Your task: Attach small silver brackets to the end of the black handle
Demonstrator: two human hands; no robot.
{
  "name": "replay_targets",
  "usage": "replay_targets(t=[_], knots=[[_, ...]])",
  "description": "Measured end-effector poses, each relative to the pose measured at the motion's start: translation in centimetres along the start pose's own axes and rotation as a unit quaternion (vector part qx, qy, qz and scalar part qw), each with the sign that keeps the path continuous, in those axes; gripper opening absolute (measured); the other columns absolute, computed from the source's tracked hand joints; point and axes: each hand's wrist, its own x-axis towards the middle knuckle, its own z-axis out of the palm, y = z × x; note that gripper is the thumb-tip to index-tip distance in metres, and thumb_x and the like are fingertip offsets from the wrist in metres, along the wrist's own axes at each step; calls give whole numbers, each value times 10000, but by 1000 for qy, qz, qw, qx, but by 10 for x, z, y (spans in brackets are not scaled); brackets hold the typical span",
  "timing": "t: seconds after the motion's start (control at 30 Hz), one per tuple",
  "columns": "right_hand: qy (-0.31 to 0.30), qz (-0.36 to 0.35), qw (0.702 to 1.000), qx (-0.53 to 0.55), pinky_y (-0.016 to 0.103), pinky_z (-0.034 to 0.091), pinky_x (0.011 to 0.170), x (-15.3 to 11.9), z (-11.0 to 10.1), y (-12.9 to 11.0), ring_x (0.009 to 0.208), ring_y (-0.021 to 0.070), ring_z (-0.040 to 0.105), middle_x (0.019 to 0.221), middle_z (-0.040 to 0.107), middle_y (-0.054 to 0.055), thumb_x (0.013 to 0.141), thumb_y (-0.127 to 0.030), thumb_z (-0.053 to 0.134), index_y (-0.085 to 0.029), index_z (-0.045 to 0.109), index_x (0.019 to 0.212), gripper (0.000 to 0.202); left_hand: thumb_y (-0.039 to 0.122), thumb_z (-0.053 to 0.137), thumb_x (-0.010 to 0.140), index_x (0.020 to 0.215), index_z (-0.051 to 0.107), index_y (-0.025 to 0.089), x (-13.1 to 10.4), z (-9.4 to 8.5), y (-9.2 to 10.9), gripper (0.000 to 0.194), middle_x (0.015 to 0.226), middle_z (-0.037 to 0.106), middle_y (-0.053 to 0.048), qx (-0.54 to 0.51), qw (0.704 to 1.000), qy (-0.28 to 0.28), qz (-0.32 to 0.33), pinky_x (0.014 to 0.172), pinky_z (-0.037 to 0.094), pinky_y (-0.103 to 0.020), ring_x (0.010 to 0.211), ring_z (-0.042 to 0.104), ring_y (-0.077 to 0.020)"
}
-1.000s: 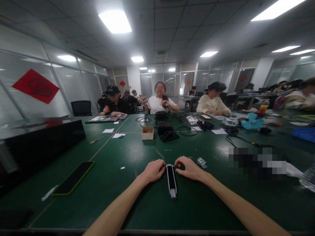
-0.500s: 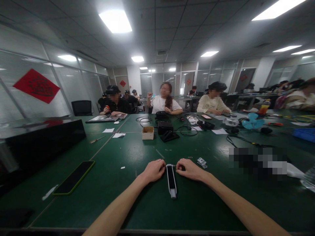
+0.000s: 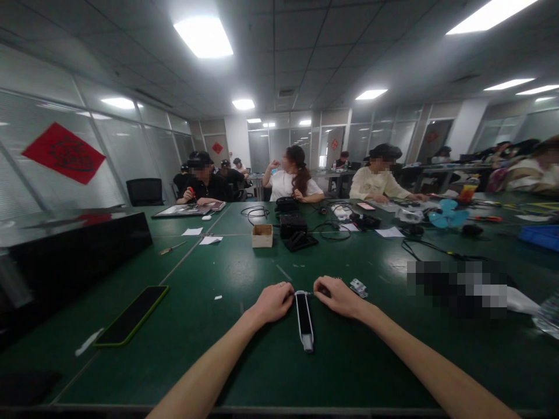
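Observation:
A narrow device with a white frame and a long black panel [image 3: 304, 320] lies lengthwise on the green table in front of me. My left hand [image 3: 275, 301] has its fingers curled and closed against the device's far left corner. On the other side, my right hand [image 3: 335, 295] is closed in a pinch just right of the device's far end. A thin, rod-like piece [image 3: 310, 293] shows between its fingertips and the device, too small to name. Beyond my right hand is a small grey-white part [image 3: 358, 287].
A phone in a green case [image 3: 131, 317] lies to the left. Farther off stand a small open box [image 3: 262, 236] and black items with cables [image 3: 293, 227]. A blue fan [image 3: 449, 214] and a blue tray [image 3: 539, 237] are at right. Several people sit across the table.
My right hand has shifted slightly up and its pinch looks tighter. My left hand and the device stay put. The person opposite has turned their head and raised a hand towards it.

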Motion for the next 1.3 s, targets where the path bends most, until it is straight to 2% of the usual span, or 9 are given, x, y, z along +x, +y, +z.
replay_targets(t=[0.67, 0.97, 1.3], knots=[[34, -12, 999, 35, 318, 455, 840, 4, 18, 10, 890, 162, 571, 953, 632, 27, 894, -259, 459, -206, 632, 945, 188, 208, 417, 872, 950, 542, 187, 1, 5, -2, 149, 900, 602, -38, 5, 1000, 0, -6, 718, 434, -261, 802, 562, -165], [38, -18, 999, 31, 280, 466, 696, 1, 12, 0, 756, 150, 568, 881, 628, 26, 834, -279, 542, -197, 644, 933, 164, 224, 418, 877, 940, 538, 189, 0, 0, 1, 139, 890, 595, -32, 1, 1000, -5, -9, 699, 431, -257, 781, 558, -160], [52, -12, 998, 40, 282, 476, 710, 3, 19, -2, 779, 154, 568, 890, 627, 24, 828, -292, 581, -203, 629, 945, 155, 216, 422, 876, 910, 530, 188, 0, 2, -1, 117, 874, 591, -29, 2, 1000, 7, 4, 684, 422, -249, 771, 561, -159]])
